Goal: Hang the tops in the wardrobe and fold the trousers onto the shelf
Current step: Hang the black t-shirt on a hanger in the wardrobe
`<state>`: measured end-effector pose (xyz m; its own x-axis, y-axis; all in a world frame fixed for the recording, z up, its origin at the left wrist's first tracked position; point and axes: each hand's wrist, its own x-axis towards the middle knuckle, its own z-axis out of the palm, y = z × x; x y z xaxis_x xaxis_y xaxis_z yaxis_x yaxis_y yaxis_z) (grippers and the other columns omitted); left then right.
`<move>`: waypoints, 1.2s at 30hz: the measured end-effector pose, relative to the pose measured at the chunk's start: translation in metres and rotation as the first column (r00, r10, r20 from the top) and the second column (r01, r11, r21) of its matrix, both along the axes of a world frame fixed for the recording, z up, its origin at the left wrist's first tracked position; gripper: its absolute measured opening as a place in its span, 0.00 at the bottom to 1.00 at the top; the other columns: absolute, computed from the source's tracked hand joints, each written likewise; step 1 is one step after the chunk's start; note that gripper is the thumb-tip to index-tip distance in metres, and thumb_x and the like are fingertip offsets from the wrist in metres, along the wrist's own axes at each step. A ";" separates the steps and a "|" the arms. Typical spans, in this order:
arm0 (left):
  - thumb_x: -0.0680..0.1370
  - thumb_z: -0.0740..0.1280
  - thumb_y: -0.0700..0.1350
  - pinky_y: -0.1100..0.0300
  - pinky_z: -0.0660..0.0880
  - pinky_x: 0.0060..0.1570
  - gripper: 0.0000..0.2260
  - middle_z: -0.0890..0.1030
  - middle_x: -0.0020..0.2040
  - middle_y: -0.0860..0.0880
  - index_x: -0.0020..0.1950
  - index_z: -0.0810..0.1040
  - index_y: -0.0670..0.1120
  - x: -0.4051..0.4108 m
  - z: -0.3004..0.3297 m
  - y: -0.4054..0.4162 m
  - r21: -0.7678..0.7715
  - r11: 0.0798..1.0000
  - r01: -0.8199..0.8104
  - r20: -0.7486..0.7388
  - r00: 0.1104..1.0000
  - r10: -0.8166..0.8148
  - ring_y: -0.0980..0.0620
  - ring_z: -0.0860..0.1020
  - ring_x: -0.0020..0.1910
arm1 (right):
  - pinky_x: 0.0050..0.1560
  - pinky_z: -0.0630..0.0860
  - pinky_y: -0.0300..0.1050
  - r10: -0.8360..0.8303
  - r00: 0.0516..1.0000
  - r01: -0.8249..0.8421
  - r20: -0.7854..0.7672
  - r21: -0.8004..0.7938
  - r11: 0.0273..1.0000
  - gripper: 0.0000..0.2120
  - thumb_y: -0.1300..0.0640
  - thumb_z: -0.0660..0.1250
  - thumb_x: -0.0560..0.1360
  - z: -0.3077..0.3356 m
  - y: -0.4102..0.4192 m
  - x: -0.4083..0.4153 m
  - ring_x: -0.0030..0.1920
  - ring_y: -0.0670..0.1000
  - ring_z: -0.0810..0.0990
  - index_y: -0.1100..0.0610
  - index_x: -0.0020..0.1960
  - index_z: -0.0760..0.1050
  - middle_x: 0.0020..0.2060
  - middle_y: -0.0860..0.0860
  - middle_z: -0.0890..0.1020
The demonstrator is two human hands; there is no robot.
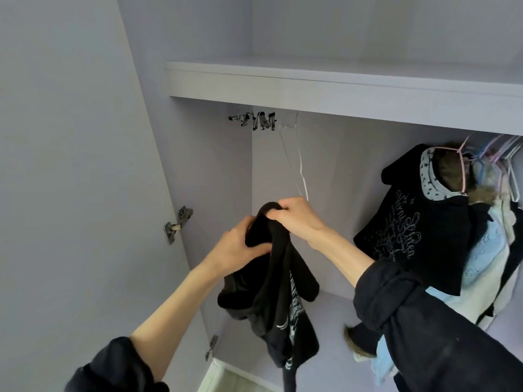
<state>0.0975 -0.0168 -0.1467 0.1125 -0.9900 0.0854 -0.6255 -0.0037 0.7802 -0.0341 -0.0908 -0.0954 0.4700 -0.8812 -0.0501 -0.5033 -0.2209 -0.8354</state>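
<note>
Inside the lilac wardrobe (pixel 368 171), both hands grip one black printed top (pixel 280 295): left hand (pixel 240 247) closed on a fold, right hand (pixel 297 219) pinching the collar, seemingly to seat it on the single white wire hanger (pixel 301 171) just above them.

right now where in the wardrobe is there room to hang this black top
Free: the stretch under the shelf between the metal clips at left and the hanging clothes at right, with only a thin white hanger in it. Crowded: the right end. Both hands, left and right, hold the black top.
</note>
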 end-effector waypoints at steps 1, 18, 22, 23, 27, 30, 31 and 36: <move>0.76 0.69 0.46 0.73 0.67 0.37 0.06 0.76 0.38 0.58 0.47 0.72 0.53 -0.003 0.007 0.000 -0.092 0.994 -0.063 0.045 0.997 0.068 0.62 0.74 0.38 | 0.31 0.63 0.39 0.019 1.000 -0.019 -0.008 0.003 1.000 0.16 0.58 0.65 0.74 0.003 -0.001 -0.001 0.30 0.47 0.67 0.55 0.30 0.66 0.27 0.49 0.68; 0.74 0.60 0.32 0.61 0.68 0.39 0.11 0.79 0.43 0.48 0.45 0.69 0.48 0.036 0.039 -0.021 -0.007 0.992 -0.126 0.276 0.953 0.123 0.48 0.75 0.44 | 0.38 0.69 0.41 -0.080 0.950 0.040 -0.302 -0.134 0.990 0.06 0.61 0.63 0.77 -0.051 -0.044 -0.066 0.45 0.54 0.76 0.58 0.51 0.78 0.42 0.54 0.78; 0.76 0.61 0.30 0.63 0.73 0.45 0.19 0.80 0.46 0.46 0.58 0.68 0.52 0.036 0.022 -0.018 0.173 0.975 0.138 0.032 0.989 -0.145 0.50 0.77 0.43 | 0.28 0.62 0.37 -0.065 0.985 0.038 -0.163 -0.164 0.986 0.09 0.58 0.67 0.75 -0.032 -0.046 -0.044 0.32 0.49 0.70 0.59 0.37 0.75 0.29 0.51 0.72; 0.77 0.63 0.33 0.62 0.74 0.49 0.18 0.80 0.47 0.46 0.59 0.69 0.53 0.035 0.018 -0.017 0.250 0.949 0.191 0.013 0.980 -0.201 0.51 0.79 0.45 | 0.27 0.62 0.35 -0.064 0.989 0.041 -0.136 -0.169 0.985 0.09 0.58 0.68 0.75 -0.028 -0.048 -0.041 0.31 0.48 0.70 0.59 0.37 0.75 0.29 0.51 0.73; 0.76 0.69 0.43 0.64 0.73 0.50 0.05 0.82 0.44 0.51 0.47 0.77 0.53 0.032 0.009 -0.013 0.356 0.911 0.207 0.008 0.974 -0.224 0.57 0.79 0.44 | 0.35 0.69 0.34 -0.038 0.988 0.021 -0.148 -0.119 0.993 0.03 0.60 0.70 0.73 -0.024 -0.060 -0.038 0.43 0.50 0.78 0.59 0.45 0.81 0.41 0.53 0.81; 0.77 0.68 0.43 0.60 0.70 0.44 0.07 0.80 0.40 0.47 0.40 0.76 0.52 0.037 0.013 -0.021 0.195 0.981 0.003 0.126 0.992 -0.028 0.52 0.76 0.41 | 0.41 0.70 0.36 0.054 0.987 -0.051 -0.150 0.024 0.998 0.07 0.58 0.72 0.71 -0.027 -0.068 -0.046 0.47 0.50 0.79 0.59 0.47 0.81 0.44 0.52 0.82; 0.77 0.67 0.42 0.60 0.70 0.45 0.08 0.80 0.40 0.47 0.39 0.75 0.52 0.037 0.017 -0.024 0.131 0.990 -0.054 0.119 0.992 0.039 0.51 0.76 0.41 | 0.41 0.70 0.37 0.086 0.987 -0.074 -0.134 0.092 0.993 0.07 0.57 0.72 0.71 -0.027 -0.071 -0.048 0.45 0.49 0.78 0.57 0.48 0.80 0.42 0.50 0.81; 0.76 0.65 0.39 0.60 0.73 0.48 0.12 0.81 0.40 0.50 0.37 0.75 0.55 0.029 0.032 -0.038 0.072 0.984 -0.161 0.071 0.985 0.156 0.52 0.79 0.43 | 0.52 0.77 0.52 -0.216 0.976 0.217 0.017 -0.069 0.974 0.10 0.53 0.68 0.74 -0.035 -0.121 -0.039 0.46 0.57 0.82 0.55 0.36 0.77 0.38 0.54 0.83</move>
